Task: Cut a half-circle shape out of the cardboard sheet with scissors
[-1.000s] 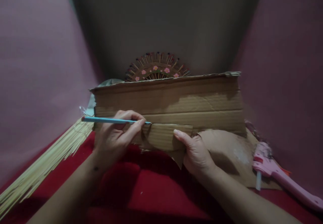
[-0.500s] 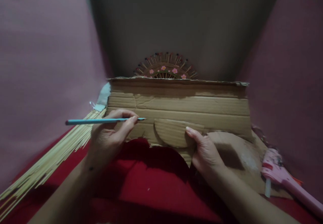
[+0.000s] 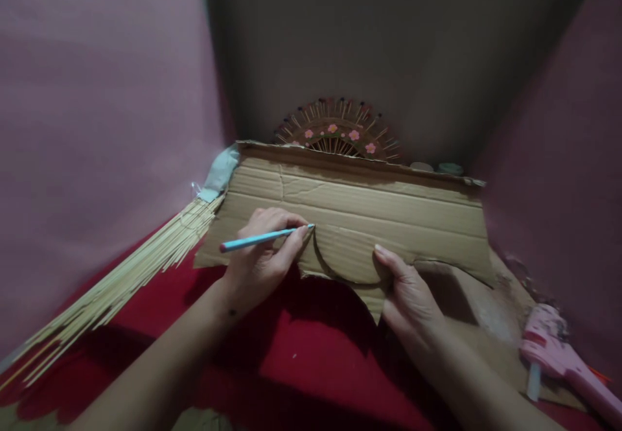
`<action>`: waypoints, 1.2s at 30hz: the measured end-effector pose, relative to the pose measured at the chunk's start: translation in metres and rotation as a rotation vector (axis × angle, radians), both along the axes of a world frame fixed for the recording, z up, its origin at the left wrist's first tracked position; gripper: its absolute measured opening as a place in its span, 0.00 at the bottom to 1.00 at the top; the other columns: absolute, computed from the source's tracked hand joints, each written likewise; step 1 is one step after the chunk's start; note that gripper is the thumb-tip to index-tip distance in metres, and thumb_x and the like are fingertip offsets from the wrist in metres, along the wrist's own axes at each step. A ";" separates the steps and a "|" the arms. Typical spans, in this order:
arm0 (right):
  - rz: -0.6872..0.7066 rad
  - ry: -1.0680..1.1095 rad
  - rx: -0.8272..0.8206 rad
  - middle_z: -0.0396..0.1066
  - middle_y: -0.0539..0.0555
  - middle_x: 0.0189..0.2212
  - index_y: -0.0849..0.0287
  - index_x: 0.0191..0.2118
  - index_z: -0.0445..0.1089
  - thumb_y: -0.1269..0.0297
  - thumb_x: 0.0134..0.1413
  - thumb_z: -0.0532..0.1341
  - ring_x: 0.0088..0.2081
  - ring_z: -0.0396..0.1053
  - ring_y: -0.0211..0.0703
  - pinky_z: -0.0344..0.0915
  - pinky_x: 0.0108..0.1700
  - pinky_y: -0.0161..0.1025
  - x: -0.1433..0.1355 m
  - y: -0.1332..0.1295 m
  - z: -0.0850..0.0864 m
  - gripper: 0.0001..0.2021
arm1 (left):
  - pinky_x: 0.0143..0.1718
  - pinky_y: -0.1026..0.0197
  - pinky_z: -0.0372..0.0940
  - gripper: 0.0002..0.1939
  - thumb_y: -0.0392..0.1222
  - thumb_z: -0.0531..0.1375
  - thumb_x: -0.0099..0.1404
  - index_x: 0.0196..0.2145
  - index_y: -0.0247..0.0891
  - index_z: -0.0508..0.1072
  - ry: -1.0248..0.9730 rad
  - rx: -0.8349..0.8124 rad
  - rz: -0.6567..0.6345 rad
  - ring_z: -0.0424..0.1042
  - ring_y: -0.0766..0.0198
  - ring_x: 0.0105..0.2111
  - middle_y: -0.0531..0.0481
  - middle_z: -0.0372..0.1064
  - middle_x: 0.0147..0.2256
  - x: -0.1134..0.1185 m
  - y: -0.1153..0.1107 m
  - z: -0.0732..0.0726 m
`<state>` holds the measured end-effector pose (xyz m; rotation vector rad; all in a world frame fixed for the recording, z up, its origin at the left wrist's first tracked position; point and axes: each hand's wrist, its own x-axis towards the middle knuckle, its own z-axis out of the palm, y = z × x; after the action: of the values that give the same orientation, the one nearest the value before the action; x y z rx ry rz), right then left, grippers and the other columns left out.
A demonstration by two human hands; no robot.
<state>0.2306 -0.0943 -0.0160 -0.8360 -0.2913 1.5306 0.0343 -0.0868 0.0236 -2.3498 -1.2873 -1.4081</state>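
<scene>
My left hand (image 3: 265, 249) is closed around a light-blue pencil (image 3: 257, 239), its tip touching the left corner of a curved cardboard cutout (image 3: 345, 253). That cutout lies flat against a larger ribbed cardboard sheet (image 3: 413, 214), which stands tilted up toward me. With the thumb on top, my right hand (image 3: 408, 288) pinches the cutout and the sheet together at the lower edge; its other fingers are hidden behind the cardboard. The sheet's lower edge has curved notches cut out of it.
Thin sticks (image 3: 131, 275) lie bundled at the left, wrapped in pale blue at one end. A pink glue gun (image 3: 554, 343) rests on cardboard at the right. Behind the sheet stands a fan-shaped piece with pink flowers (image 3: 340, 131). Red cloth (image 3: 311, 366) covers the surface.
The pencil tip has moved right, from beside the cutout to its left corner. The view has shifted and tilted slightly. My right hand keeps its pinch on the cardboard.
</scene>
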 end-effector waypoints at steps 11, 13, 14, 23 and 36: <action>0.020 0.029 -0.007 0.79 0.50 0.26 0.59 0.29 0.76 0.71 0.32 0.70 0.35 0.77 0.48 0.73 0.45 0.45 0.002 0.004 -0.004 0.11 | 0.39 0.54 0.59 0.05 0.33 0.54 0.64 0.33 0.37 0.69 0.177 0.034 -0.091 0.67 0.61 0.31 0.48 0.71 0.29 0.011 -0.014 -0.006; 0.013 0.034 -0.025 0.79 0.51 0.26 0.60 0.30 0.76 0.71 0.32 0.69 0.35 0.77 0.49 0.73 0.45 0.46 0.002 0.004 -0.004 0.12 | 0.38 0.54 0.59 0.05 0.33 0.54 0.63 0.32 0.38 0.68 0.186 0.043 -0.106 0.67 0.61 0.31 0.48 0.71 0.28 0.013 -0.018 -0.009; 0.013 0.033 -0.034 0.79 0.51 0.26 0.60 0.30 0.76 0.71 0.32 0.69 0.35 0.77 0.49 0.73 0.45 0.46 0.002 0.004 -0.004 0.12 | 0.38 0.54 0.59 0.05 0.32 0.54 0.63 0.32 0.38 0.68 0.193 0.055 -0.117 0.67 0.61 0.31 0.48 0.71 0.28 0.014 -0.019 -0.010; -0.100 0.009 -0.006 0.77 0.46 0.22 0.59 0.24 0.75 0.74 0.31 0.69 0.27 0.73 0.38 0.72 0.45 0.39 0.002 0.006 -0.003 0.07 | 0.35 0.53 0.61 0.06 0.29 0.56 0.59 0.35 0.35 0.67 0.199 0.172 -0.204 0.68 0.61 0.29 0.46 0.72 0.29 0.027 -0.032 -0.024; 0.000 0.110 -0.038 0.78 0.50 0.24 0.61 0.29 0.76 0.74 0.34 0.68 0.33 0.76 0.46 0.72 0.46 0.45 0.003 0.006 -0.003 0.09 | 0.34 0.58 0.62 0.05 0.33 0.55 0.63 0.32 0.40 0.69 -0.053 -0.194 -0.232 0.67 0.65 0.29 0.53 0.69 0.28 0.013 -0.041 -0.008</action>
<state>0.2338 -0.0887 -0.0189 -0.7786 -0.1820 1.5802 0.0476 -0.1281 0.0152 -2.6837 -1.2494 -1.4771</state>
